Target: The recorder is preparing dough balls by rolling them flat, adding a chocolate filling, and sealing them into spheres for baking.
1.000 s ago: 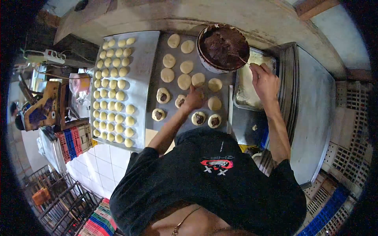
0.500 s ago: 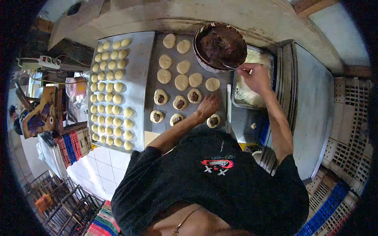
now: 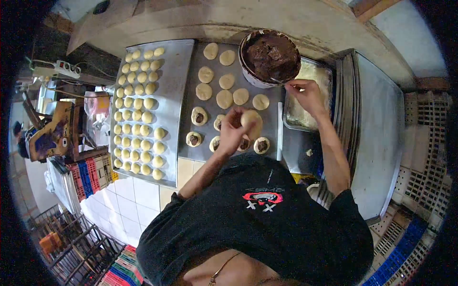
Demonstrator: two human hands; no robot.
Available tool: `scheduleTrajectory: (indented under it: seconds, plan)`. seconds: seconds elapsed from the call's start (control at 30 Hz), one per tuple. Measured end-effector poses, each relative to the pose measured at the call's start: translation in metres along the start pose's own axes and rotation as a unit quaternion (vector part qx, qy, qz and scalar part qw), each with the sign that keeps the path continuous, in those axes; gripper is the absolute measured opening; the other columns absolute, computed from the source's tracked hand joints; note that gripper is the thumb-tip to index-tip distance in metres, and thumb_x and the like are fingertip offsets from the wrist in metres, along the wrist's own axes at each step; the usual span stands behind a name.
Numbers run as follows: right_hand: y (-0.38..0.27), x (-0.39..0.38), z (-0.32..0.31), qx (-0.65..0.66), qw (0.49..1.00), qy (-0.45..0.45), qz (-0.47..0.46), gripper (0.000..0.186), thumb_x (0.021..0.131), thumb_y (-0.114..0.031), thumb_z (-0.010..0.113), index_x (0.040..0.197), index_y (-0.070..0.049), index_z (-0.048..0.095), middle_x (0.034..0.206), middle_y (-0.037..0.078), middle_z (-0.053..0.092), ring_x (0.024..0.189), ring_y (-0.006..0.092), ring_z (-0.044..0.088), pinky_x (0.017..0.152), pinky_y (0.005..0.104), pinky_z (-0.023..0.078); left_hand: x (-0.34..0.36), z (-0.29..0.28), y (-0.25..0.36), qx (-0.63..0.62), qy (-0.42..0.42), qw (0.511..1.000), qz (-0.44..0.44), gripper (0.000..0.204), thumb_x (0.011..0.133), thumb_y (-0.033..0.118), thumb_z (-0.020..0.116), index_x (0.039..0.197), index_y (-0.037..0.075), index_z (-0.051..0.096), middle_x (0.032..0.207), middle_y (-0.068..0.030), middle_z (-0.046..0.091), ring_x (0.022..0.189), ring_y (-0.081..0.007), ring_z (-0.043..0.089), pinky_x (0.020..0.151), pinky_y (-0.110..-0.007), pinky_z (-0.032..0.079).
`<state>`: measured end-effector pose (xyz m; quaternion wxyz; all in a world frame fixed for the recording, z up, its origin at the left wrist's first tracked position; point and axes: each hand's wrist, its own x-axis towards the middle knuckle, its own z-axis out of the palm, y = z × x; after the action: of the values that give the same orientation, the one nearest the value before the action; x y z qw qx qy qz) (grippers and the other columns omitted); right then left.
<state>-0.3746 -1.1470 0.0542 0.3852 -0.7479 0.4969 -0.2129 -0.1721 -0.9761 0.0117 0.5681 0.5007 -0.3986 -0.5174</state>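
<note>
My left hand holds a flattened dough round raised over the dark tray, its fingers and thumb closed on the edge. My right hand pinches the handle of a thin metal utensil; the far end is sunk in dark brown filling and its shape is hidden. That filling heaps up in a round bucket at the tray's far right corner. Plain dough rounds lie at the far part of the tray. Nearer to me, several rounds carry a dab of filling, such as one dough round.
On the left, a metal tray holds rows of small dough balls. A shallow pan with pale crumbly contents stands right of the bucket. Stacked trays stand farther right. A wall runs along the back.
My left hand has lifted a dough round off the tray and drawn it left and up. My right hand stays at the bucket with the utensil. The view has shifted slightly.
</note>
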Motion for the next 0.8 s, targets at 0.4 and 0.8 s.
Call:
scheduleTrajectory:
  seconds: [0.4,0.8]
  plan:
    - [-0.086,-0.118,0.025,0.025,0.947,0.25,-0.2,0.018,0.078,0.004,0.068,0.095,-0.001,0.072,0.081,0.01,0.065,0.07,0.0159,0.063,0.062,0.0257,0.049,0.001,0.035,0.108,-0.621,-0.059,0.764,-0.165,0.049,0.1,0.028,0.03,0.136,-0.004,0.041,0.143,-0.0207,0.042,0.133,-0.0303,0.041,0.113,-0.043,0.031]
    - [-0.028,-0.153,0.006,-0.063,0.912,0.377,-0.147,0.02,0.079,0.009,0.067,0.095,0.001,0.073,0.083,0.012,0.066,0.074,0.0204,0.064,0.068,0.027,0.049,0.029,0.017,0.11,-0.604,0.076,0.793,-0.03,0.045,0.1,0.023,0.032,0.135,-0.003,0.042,0.135,-0.0202,0.049,0.128,-0.0336,0.045,0.111,-0.048,0.033]
